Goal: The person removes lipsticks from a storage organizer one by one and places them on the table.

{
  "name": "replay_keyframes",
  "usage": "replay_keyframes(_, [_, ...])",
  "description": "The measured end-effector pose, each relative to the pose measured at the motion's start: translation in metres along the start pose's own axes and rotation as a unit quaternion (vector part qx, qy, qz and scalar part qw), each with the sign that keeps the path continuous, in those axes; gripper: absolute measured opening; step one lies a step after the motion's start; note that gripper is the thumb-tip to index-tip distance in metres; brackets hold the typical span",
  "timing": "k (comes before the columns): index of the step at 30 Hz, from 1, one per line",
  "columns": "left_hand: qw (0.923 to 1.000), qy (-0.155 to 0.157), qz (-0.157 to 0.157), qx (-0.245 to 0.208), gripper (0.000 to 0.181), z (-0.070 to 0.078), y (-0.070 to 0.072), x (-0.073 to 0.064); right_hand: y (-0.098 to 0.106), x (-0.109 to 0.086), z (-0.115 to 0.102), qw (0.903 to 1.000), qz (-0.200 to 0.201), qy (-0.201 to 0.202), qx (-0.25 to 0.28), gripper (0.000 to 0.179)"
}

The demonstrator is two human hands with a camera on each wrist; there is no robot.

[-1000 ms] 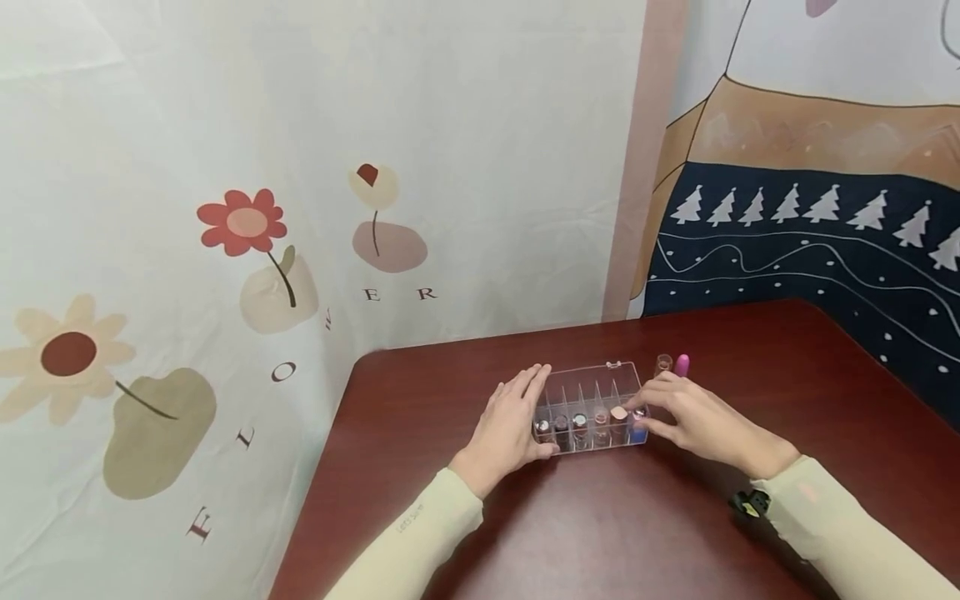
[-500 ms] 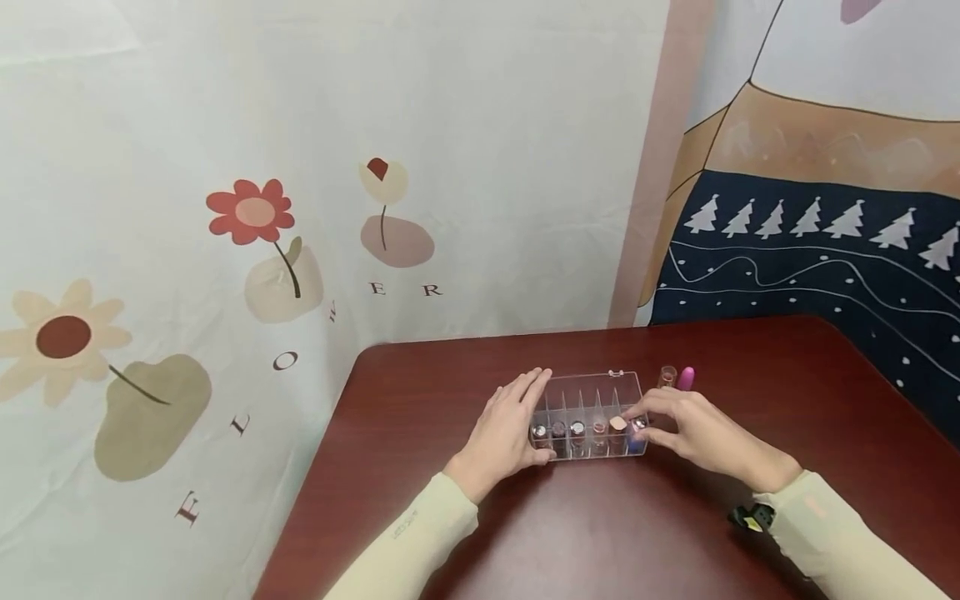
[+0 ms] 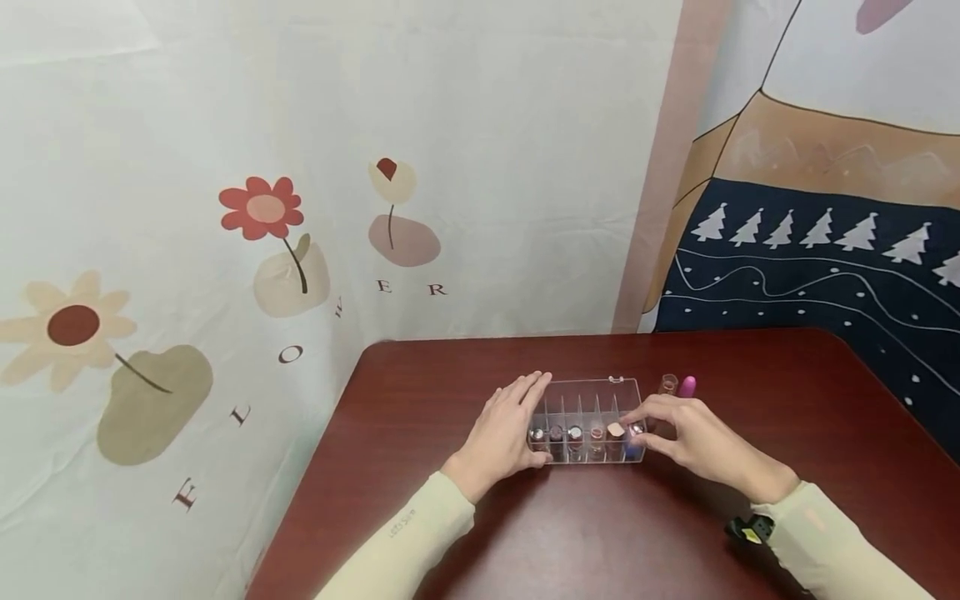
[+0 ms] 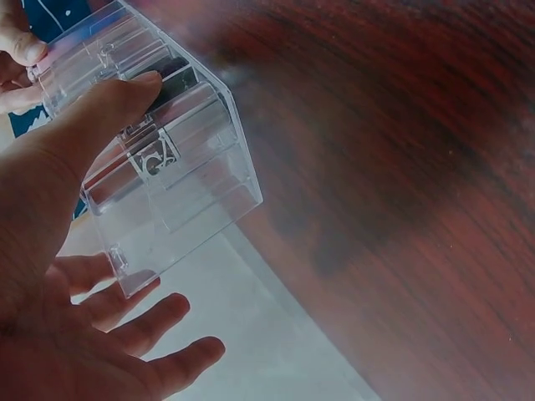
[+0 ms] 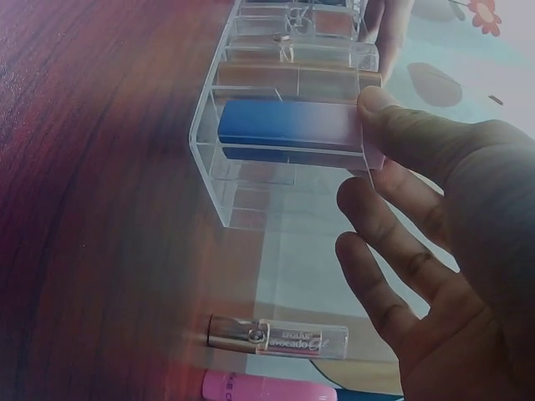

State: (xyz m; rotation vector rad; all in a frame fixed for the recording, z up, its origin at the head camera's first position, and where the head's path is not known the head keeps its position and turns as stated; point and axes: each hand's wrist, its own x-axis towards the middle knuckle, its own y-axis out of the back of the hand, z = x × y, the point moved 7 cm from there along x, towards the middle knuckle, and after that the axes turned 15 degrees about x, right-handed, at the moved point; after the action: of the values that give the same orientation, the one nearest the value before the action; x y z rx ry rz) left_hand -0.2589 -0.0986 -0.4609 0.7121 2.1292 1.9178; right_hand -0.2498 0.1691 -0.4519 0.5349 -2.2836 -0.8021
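A clear plastic lipstick organizer (image 3: pixel 592 389) with dividers stands on the table, its front row filled with several lipstick tubes. My left hand (image 3: pixel 498 433) holds its left end, the thumb (image 4: pixel 117 96) on the front wall and the other fingers spread along the side and back. At the far right compartment, my right hand (image 3: pixel 705 442) pinches the top of a blue-to-white lipstick (image 5: pixel 288 125) between thumb and index finger. Most of that tube sits inside the compartment. The remaining right fingers hang loose beside the box. Beside the blue tube is a gold-brown lipstick (image 5: pixel 267 81).
On the table (image 3: pixel 450 383), right of the organizer, a clear-capped lip gloss tube (image 5: pixel 284 336) and a bright pink tube (image 5: pixel 267 387) stand side by side. Printed cloths hang behind the table and along its left side.
The head view has shifted a little, so the table and organizer appear slightly lower. Both hands stay at the organizer, with the right still on the blue-to-white lipstick.
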Motion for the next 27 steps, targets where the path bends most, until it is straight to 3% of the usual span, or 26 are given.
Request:
replay_keyframes(9, [0.9999, 0.001, -0.008, 0.009, 0.134, 0.001, 0.002, 0.000, -0.003, -0.006, -0.001, 0.9985, 0.032, -0.005, 0.045, 0.042])
replay_keyframes(18, [0.9999, -0.004, -0.004, 0.012, 0.134, 0.004, 0.002, 0.003, 0.007, -0.005, -0.007, 0.9982, 0.055, 0.023, 0.007, 0.042])
replay_keyframes(27, [0.9999, -0.003, -0.002, 0.014, 0.134, 0.003, 0.003, 0.001, 0.006, -0.009, -0.009, 0.9972, 0.072, 0.021, 0.006, 0.042])
